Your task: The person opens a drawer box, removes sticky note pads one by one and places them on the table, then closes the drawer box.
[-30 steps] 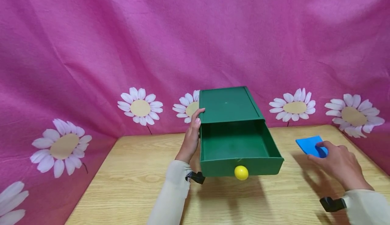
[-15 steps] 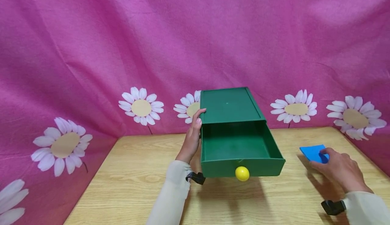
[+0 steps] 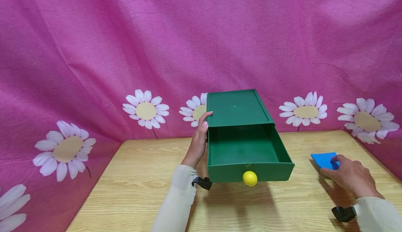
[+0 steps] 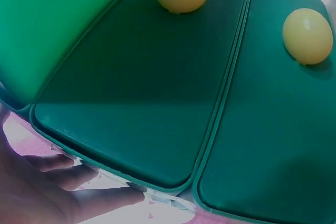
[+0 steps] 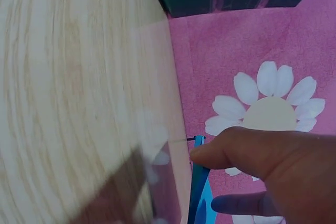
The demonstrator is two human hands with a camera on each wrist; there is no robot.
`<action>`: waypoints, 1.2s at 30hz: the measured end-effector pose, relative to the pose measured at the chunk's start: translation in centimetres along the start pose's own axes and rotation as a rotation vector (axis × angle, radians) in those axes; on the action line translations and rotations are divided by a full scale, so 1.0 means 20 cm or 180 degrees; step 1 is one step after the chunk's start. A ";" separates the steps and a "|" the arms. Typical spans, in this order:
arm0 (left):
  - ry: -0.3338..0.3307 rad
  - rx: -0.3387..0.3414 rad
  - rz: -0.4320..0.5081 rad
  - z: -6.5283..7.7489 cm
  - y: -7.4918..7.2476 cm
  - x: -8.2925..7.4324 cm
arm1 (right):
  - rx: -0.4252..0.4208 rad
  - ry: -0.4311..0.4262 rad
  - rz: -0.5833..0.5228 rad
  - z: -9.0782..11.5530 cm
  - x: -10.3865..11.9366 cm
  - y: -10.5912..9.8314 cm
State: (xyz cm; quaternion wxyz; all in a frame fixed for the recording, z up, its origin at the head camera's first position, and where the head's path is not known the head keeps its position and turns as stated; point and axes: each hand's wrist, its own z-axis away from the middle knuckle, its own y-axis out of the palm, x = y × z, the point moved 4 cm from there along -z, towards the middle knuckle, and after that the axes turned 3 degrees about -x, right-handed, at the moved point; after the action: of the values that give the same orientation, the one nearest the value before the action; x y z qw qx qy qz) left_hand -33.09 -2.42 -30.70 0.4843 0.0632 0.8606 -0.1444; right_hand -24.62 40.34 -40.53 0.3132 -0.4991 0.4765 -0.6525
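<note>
A green drawer unit [image 3: 237, 108] stands in the middle of the table, its top drawer [image 3: 251, 172] pulled out and a yellow knob [image 3: 250, 178] on the drawer front. My left hand [image 3: 198, 141] touches the unit's left side, one fingertip reaching the top edge. In the left wrist view its fingers are extended along the side of the green fronts [image 4: 126, 140]. Off to the right, my right hand [image 3: 355, 176] pinches a folded blue sheet [image 3: 323, 159] between thumb and fingers. The right wrist view has the blue sheet [image 5: 199, 192] edge-on.
The light wooden table [image 3: 135, 183] ends against a pink cloth [image 3: 201, 43] printed with white daisies. Lower green fronts carry yellow knobs [image 4: 307, 36] in the left wrist view. Each wrist wears a black camera mount [image 3: 343, 214].
My right hand and the blue sheet have moved slightly right and down, closer to the tabletop. My left hand and the drawer unit stay in place.
</note>
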 end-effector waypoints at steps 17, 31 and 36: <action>0.0015 -0.0007 0.0066 -0.03 0.00 0.08 | 0.0309 0.0088 0.0077 -0.01 -0.01 0.03; -0.0081 0.0037 0.0109 0.01 0.00 0.00 | 0.0294 -0.0116 0.0162 -0.02 -0.02 0.06; -0.0120 0.0046 0.0175 0.02 0.00 0.01 | 0.0320 -0.0191 0.0196 -0.03 -0.02 0.07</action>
State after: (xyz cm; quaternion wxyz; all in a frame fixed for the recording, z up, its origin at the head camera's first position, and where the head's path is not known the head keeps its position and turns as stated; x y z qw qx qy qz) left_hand -32.89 -2.51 -30.97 0.5037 0.0876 0.8482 -0.1385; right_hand -25.14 40.46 -42.06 0.3720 -0.4871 0.4487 -0.6504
